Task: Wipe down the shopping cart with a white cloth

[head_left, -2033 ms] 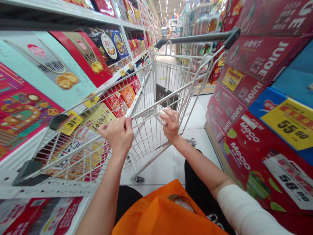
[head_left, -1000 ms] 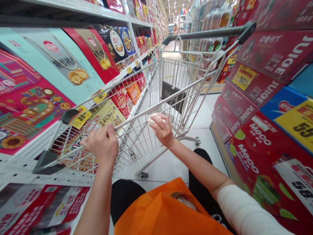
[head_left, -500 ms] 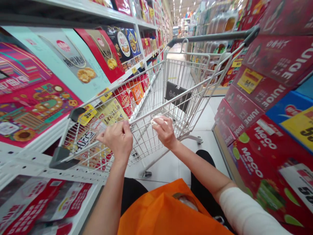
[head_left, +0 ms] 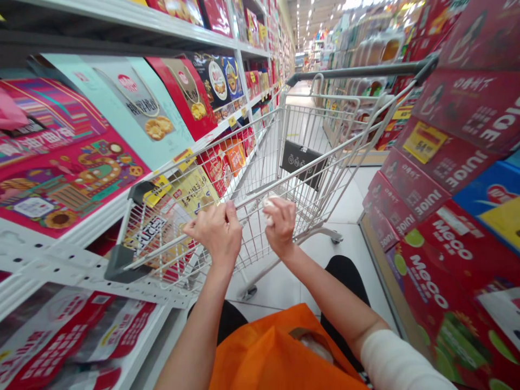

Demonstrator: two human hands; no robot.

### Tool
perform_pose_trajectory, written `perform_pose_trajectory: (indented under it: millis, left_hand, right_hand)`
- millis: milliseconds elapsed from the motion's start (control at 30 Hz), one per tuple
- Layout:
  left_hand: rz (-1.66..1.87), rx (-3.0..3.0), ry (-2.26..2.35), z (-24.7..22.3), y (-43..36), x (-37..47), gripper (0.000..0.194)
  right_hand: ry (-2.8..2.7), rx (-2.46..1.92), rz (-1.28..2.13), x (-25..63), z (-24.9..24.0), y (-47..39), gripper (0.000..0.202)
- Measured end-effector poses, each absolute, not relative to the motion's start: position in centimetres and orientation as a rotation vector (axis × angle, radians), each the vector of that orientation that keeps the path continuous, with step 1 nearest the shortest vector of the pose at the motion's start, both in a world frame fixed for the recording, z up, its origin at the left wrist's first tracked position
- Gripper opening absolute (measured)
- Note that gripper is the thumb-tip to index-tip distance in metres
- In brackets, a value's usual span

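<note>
A wire shopping cart [head_left: 260, 197] stands sideways across the aisle in front of me, its dark handle bar at the upper right. My left hand [head_left: 217, 230] is closed near the cart's near top rail, thumb up; whether its fingers wrap the rail is hard to see. Just right of it, my right hand [head_left: 280, 225] has its fingers curled around a crumpled white wad [head_left: 268, 208], beside the same rail. The wad looks like tissue, and most of it is hidden by the fingers.
Shelves [head_left: 93, 227] of boxed snacks and gift packs line the left, close to the cart's corner. Stacked red drink cartons [head_left: 430, 265] rise on the right. White floor tiles [head_left: 345, 203] show beneath and beyond the cart. An orange garment [head_left: 260, 352] covers my lap.
The cart and both hands appear slightly farther right in the view, as do the shelves and cartons. My right hand has turned more upright, still around the white wad.
</note>
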State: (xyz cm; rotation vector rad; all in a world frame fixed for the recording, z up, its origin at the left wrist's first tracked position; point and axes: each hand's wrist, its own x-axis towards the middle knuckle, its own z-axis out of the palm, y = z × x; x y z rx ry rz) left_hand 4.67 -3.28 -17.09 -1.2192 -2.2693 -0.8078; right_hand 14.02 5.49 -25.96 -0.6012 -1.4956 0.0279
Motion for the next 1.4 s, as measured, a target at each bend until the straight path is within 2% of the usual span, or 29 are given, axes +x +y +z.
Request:
perform_pose_trajectory:
  millis: [100, 233, 333, 567, 833, 933, 1033, 1167, 1400]
  left_hand:
    - [-0.814, -1.235, -2.260, -17.0, -3.4, 5.0, 0.043]
    - [-0.863, -1.213, -2.284, -17.0, -3.4, 5.4, 0.040]
    - [-0.882, -1.194, -2.282, -17.1, -3.4, 5.9, 0.040]
    - [-0.894, -1.291, -2.218, -17.5, -4.0, 6.7, 0.042]
    - [-0.984, -1.455, -2.173, -17.4, -4.8, 7.2, 0.045]
    - [-0.977, -1.633, -2.082, -16.5, -7.6, 5.2, 0.040]
    - [-0.912, -1.190, -2.079, -16.1, -11.5, 0.6, 0.040]
    - [-0.704, -1.040, -2.321, -16.6, -14.6, -4.8, 0.054]
    - [-0.616, -1.053, -2.373, -16.9, -14.3, -3.9, 0.059]
  right_hand:
    - [-1.582, -0.496, -0.016, 14.9, -26.5, 5.3, 0.028]
    - [-1.324, -0.773, -0.038, 18.0, -25.9, 9.3, 0.030]
    - [-1.220, -0.854, -0.022, 17.5, -25.6, 9.0, 0.028]
    - [-1.551, -0.465, -0.037, 13.4, -26.8, 2.1, 0.025]
    - [-1.284, -0.786, -0.058, 17.1, -26.1, 6.9, 0.029]
    - [-1.311, -0.769, -0.085, 17.2, -26.3, 6.8, 0.029]
    - [-1.301, -0.788, -0.078, 17.7, -26.4, 7.2, 0.030]
    - [-1.271, -0.805, -0.031, 16.7, -26.2, 6.4, 0.029]
    - [-1.686, -0.419, -0.039, 12.4, -27.0, -0.2, 0.030]
